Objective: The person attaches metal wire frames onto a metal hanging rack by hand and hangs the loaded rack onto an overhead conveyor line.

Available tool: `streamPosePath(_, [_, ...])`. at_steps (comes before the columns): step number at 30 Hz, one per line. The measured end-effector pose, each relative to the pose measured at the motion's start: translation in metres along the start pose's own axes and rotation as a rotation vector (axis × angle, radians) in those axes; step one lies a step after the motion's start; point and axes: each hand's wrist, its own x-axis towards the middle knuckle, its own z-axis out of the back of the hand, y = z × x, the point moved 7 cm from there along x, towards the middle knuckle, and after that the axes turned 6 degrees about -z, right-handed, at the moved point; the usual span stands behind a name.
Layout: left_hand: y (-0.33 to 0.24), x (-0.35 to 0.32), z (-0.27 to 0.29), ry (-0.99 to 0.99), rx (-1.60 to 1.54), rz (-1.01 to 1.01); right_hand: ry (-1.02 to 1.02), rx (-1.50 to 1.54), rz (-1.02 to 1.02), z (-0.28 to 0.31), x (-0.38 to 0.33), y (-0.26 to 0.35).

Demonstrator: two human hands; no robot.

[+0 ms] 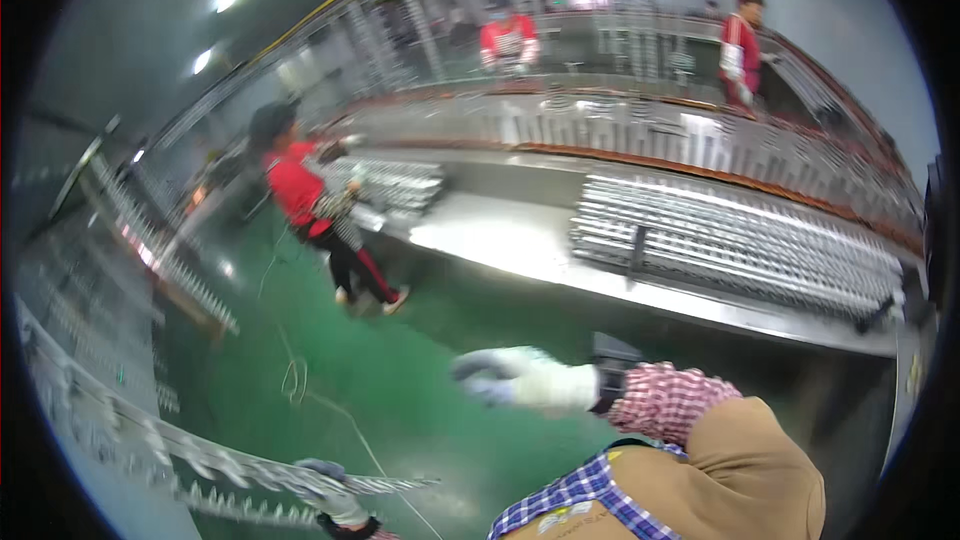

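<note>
At the lower left, my left hand (pixel 335 496), in a grey and white glove, is closed around the end part of a long metal hanging rack (pixel 220 458) lined with hook-like prongs. The rack slants from the left edge toward the middle. My right hand (pixel 525 378), in a white glove with grey fingertips, is held out over the green floor with nothing visible in it. Its fingers are loosely bent, apart from the thumb, and somewhat blurred. A black band with a dark device (pixel 612 372) sits on the right wrist, over a red checked sleeve.
A steel bench (pixel 500 230) crosses ahead, bearing a large stack of silvery finned bars (pixel 735 245). A person in red (pixel 295 185) stands at its left end; two more people work behind it. A thin cable (pixel 345 415) trails across the green floor (pixel 390 380). More racks stand left.
</note>
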Motion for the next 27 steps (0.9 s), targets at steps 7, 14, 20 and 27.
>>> streamPosePath(7, [0.075, -0.108, -0.242, 0.543, -0.143, 0.33, 0.068, 0.399, 0.465, 0.06, -0.058, 0.066])
streamPosePath(14, [-0.052, -0.157, -0.458, 1.297, 0.045, 0.49, -0.621, 0.007, 0.615, 0.246, -0.205, -0.007])
streamPosePath(20, [-0.152, -0.148, -0.592, 1.173, -0.107, 0.066, -1.119, 0.597, 0.788, 0.399, -0.332, -0.082])
streamPosePath(27, [-0.133, -0.185, -0.699, 1.05, 0.599, -1.093, -1.643, 0.6, 0.579, 0.485, -0.454, -0.158])
